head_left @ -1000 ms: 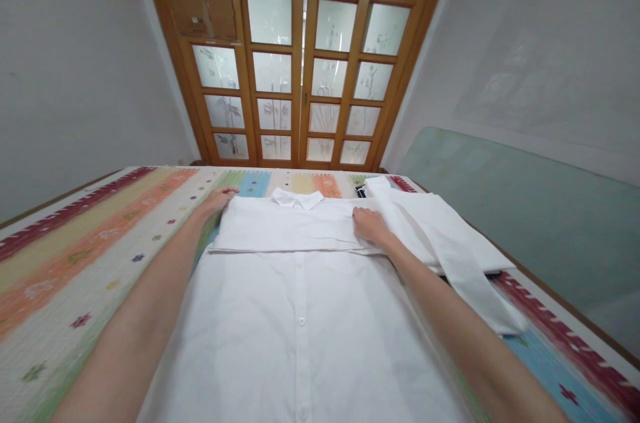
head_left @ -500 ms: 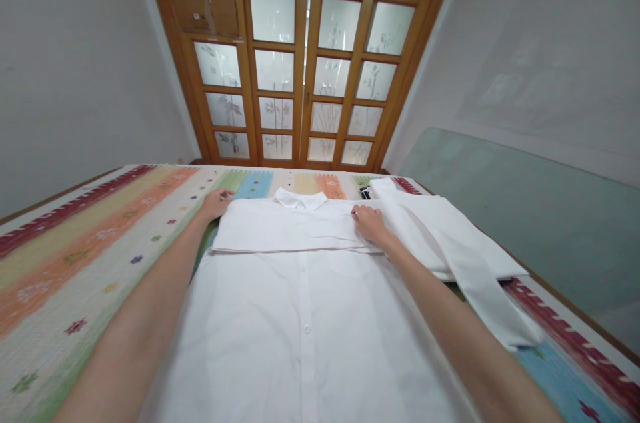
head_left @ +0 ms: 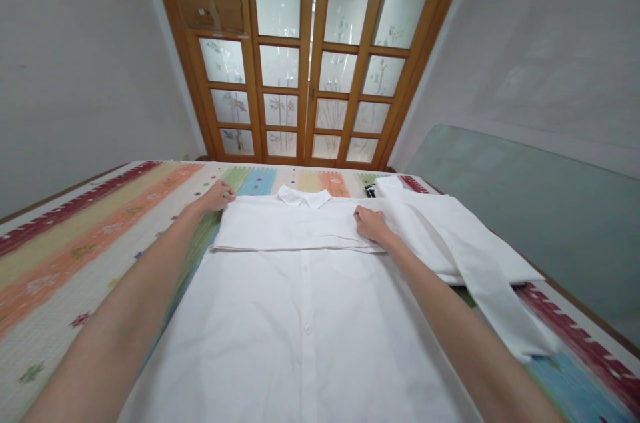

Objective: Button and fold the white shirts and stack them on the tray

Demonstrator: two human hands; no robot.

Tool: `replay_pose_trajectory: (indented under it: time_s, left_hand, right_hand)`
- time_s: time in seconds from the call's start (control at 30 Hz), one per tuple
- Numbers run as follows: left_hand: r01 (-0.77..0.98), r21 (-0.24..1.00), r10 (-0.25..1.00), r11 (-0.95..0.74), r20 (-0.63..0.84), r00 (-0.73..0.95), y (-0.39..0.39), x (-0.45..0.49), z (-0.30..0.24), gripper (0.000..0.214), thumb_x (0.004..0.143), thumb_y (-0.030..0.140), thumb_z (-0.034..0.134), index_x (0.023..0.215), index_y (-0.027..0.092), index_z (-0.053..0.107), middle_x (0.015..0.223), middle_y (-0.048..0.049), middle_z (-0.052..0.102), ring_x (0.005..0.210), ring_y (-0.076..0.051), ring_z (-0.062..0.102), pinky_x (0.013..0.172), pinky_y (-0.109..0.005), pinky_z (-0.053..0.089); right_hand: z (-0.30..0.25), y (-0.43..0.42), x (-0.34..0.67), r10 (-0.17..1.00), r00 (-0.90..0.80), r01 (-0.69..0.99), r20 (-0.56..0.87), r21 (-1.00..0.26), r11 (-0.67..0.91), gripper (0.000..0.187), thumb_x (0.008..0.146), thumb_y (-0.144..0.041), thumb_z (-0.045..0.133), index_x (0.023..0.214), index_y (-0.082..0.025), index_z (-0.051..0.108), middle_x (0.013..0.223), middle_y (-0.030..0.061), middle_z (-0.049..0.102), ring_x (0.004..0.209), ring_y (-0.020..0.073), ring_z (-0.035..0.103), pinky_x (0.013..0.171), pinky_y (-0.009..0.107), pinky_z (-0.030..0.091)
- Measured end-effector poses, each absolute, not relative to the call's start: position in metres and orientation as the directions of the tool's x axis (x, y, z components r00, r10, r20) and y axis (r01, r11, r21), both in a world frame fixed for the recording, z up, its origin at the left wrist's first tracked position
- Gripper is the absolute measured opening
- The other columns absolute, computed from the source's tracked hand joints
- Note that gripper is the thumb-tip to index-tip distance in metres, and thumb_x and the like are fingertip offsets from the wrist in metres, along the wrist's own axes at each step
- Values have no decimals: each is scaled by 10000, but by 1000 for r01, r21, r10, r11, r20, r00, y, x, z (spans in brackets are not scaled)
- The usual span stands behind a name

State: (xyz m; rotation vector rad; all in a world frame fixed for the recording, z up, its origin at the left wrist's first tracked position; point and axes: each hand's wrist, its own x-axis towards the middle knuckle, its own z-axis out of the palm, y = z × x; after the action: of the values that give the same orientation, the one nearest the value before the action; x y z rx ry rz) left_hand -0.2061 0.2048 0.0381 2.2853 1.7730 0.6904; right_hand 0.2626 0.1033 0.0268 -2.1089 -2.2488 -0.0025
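A white button-up shirt (head_left: 260,316) lies front side up on the striped cloth, its collar (head_left: 303,195) at the far end. Across its chest runs a flat folded band of white fabric (head_left: 280,226), probably a sleeve. My left hand (head_left: 219,196) is closed at the upper left corner of this band, fingers curled at the edge. At the band's right end, my right hand (head_left: 369,222) is closed in a pinch on the fabric. My fingertips are partly hidden in both hands. More white fabric (head_left: 450,230) spreads out beyond the right hand.
A multicoloured striped cloth (head_left: 95,230) covers the table. A small black-and-white item (head_left: 370,190) lies by the white fabric at the back. A pale green panel (head_left: 530,210) stands along the right side. Wooden glazed doors (head_left: 305,76) are at the far end.
The view has shifted slightly. My left hand has turned a little and its fingers look more curled by the shirt's corner. My right hand stays at the band's right end.
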Motion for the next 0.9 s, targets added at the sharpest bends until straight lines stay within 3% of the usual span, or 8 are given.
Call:
replay_pose_trajectory:
  time_s: [0.2,0.4,0.5,0.67,0.77,0.9]
  left_hand:
    - [900,339,945,-276,267,189,201,-206,41,71,714,230,554,651,195,551,841,-71,579,1067,-247,509,1025,-397,393]
    - [958,266,945,-103,326,11,176,-198,45,186,807,310,503,859,161,601,1065,-145,605,1024,-259,581,896,-349,469]
    - [985,172,982,11,184,-43,158,-192,53,333,837,441,466,702,168,599,840,-135,649,906,-291,628,796,-353,477]
    - [984,29,976,173,-137,-168,125,-186,65,508,802,594,471,501,190,538,557,-82,585,724,-262,641,646,-296,444]
    - [978,119,970,173,-191,-149,111,-183,65,467,783,525,538,456,193,514,501,-49,552,643,-222,615,600,-275,417]
    - [933,312,983,182,-65,-170,101,-181,59,307,764,356,579,510,185,559,574,-14,609,652,-186,606,587,-250,403]
  right_hand:
    - [28,103,258,994,-58,988,88,-134,69,286,984,-212,287,1108,-167,541,1159,141,659,1075,260,581,846,356,344]
    - [28,103,255,996,-79,991,47,-103,83,289,969,-211,305,1099,-164,559,1148,142,656,1088,267,573,875,386,354]
    - [29,102,255,996,-89,992,29,-86,91,298,974,-216,293,1112,-155,549,1160,159,647,1085,270,571,871,392,360]
    - [29,102,254,996,-89,994,27,-56,90,303,969,-197,286,1129,-149,538,1170,167,635,1092,283,566,867,409,365]
    - [28,103,253,996,-81,995,24,-50,82,308,962,-177,288,1136,-146,540,1175,173,629,1089,284,565,866,413,363]
    - [28,101,253,996,-81,996,34,-41,82,314,975,-183,267,1140,-146,531,1172,171,627,1084,279,564,854,397,361]
